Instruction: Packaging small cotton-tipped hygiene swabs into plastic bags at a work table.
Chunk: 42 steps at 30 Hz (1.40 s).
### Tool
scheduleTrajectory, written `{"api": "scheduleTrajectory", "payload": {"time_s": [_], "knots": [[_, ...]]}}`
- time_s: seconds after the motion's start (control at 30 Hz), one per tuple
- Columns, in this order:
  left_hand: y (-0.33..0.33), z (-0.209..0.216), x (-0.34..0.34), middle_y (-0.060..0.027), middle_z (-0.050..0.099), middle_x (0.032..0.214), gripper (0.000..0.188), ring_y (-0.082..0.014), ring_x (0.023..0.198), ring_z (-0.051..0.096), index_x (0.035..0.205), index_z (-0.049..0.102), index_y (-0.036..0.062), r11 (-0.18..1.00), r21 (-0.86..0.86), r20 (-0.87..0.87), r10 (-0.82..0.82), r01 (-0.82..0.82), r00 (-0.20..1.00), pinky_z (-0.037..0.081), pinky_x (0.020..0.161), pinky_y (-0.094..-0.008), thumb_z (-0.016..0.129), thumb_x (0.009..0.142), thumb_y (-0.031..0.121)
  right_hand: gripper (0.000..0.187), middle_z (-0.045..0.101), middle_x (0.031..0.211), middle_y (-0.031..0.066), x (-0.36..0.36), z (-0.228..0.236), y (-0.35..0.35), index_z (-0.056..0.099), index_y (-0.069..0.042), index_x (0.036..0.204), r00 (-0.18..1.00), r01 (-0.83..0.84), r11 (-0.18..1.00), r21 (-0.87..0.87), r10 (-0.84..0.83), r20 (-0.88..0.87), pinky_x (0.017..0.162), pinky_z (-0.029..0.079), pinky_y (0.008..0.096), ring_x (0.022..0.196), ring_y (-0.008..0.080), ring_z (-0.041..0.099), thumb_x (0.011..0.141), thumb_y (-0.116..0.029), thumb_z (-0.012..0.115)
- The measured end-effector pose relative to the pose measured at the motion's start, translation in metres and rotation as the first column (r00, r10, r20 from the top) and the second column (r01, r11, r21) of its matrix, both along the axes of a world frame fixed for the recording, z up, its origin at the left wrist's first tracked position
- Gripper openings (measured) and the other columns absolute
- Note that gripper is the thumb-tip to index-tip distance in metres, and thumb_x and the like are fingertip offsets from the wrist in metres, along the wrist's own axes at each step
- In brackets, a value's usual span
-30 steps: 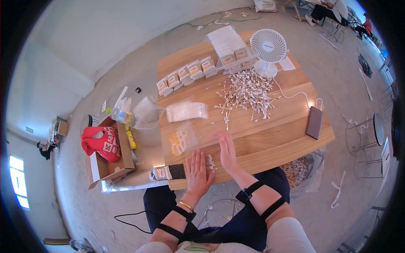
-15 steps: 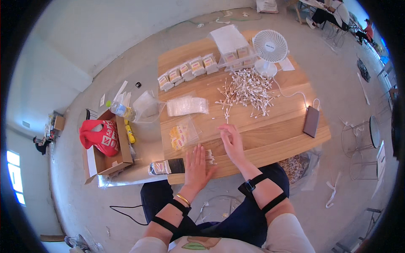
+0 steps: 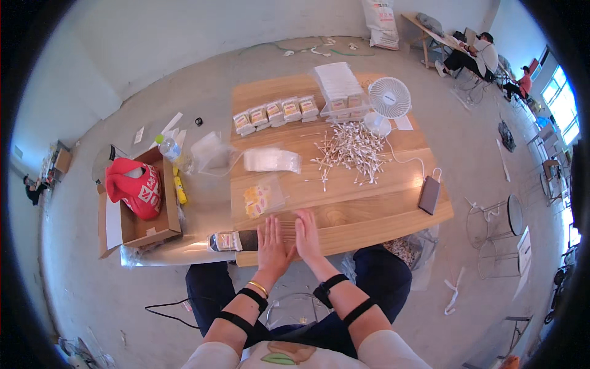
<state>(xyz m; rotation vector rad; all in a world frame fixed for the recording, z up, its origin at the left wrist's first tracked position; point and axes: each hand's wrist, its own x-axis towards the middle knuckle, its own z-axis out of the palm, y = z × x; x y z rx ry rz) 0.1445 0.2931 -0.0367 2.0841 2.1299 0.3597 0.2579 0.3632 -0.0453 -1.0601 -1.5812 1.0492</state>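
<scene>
At the table's near edge my left hand (image 3: 275,245) lies with its fingers straight and close together. My right hand (image 3: 308,237) stands beside it, fingers also stretched out. Between the two palms shows a small row of cotton swabs (image 3: 287,231), partly covered by the hands. Left of my left hand lies a filled clear packet (image 3: 226,241) against a dark strip (image 3: 248,240). Yellow-and-white printed cards (image 3: 257,202) rest beyond it, by a clear plastic bag (image 3: 275,192). Farther off, a loose heap of cotton swabs (image 3: 350,152) spreads over the wooden table (image 3: 369,215).
A stack of clear bags (image 3: 272,160) and a row of filled packets (image 3: 275,113) lie farther back. Behind the heap stand a plastic box (image 3: 341,92) and white fan (image 3: 389,98). A dark power bank (image 3: 429,195) sits right; a cardboard box (image 3: 163,232) holds a red bag (image 3: 136,187).
My right hand has moved left and nearer, from beside the swab heap's near side to the swabs next to my left hand. The whole view has shifted slightly.
</scene>
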Motion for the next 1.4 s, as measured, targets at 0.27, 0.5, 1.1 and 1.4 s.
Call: {"api": "scheduleTrajectory", "payload": {"time_s": [0.27,0.5,1.1,1.4], "knots": [[-0.005,0.006,-0.003,-0.025,0.018,0.159,0.084,-0.0376,0.149,0.014,0.152,0.021,-0.0031,0.998,0.034,0.098,0.046,-0.05,0.994,0.008,0.12,-0.0552,0.054,0.093,0.046,0.02,0.058,0.113,0.0189,0.011,0.01,0.005,0.061,-0.004,0.111,0.987,0.08,0.995,0.065,-0.089,0.133,0.099,0.042,0.0451,0.109,0.0381,0.054,0.093,-0.008,0.053],[-0.006,0.009,-0.008,-0.0224,0.017,0.16,0.077,-0.0364,0.15,0.013,0.154,0.028,0.0089,0.999,0.038,-0.017,-0.027,0.027,0.999,0.007,0.118,-0.0581,0.051,0.093,0.052,0.01,0.06,0.094,0.0088,0.014,0.022,0.026,0.068,-0.008,0.092,0.866,-0.056,0.988,0.147,-0.025,0.499,0.084,0.045,0.0431,0.095,0.0309,0.056,0.082,-0.01,0.068],[-0.009,0.011,-0.01,-0.0221,0.014,0.161,0.079,-0.0353,0.15,0.011,0.155,0.025,0.0096,0.999,-0.009,-0.02,-0.051,0.051,0.999,0.006,0.118,-0.0602,0.045,0.094,0.057,0.046,0.056,0.121,0.016,0.054,0.025,0.037,0.055,-0.004,0.12,0.701,-0.16,0.965,0.209,-0.038,0.712,0.101,0.04,0.0511,0.117,0.0385,0.051,0.086,-0.031,0.067],[-0.001,0.006,-0.021,-0.0215,0.015,0.161,0.083,-0.035,0.151,0.008,0.152,0.026,0.0003,0.999,0.049,0.038,-0.024,0.022,0.999,0.004,0.119,-0.0567,0.037,0.096,0.061,0.084,0.023,0.159,0.0203,0.034,0.015,-0.013,0.025,-0.001,0.152,0.525,-0.321,0.93,0.18,0.016,0.851,0.121,0.015,0.0495,0.148,0.0356,0.02,0.09,-0.051,0.053]]}}
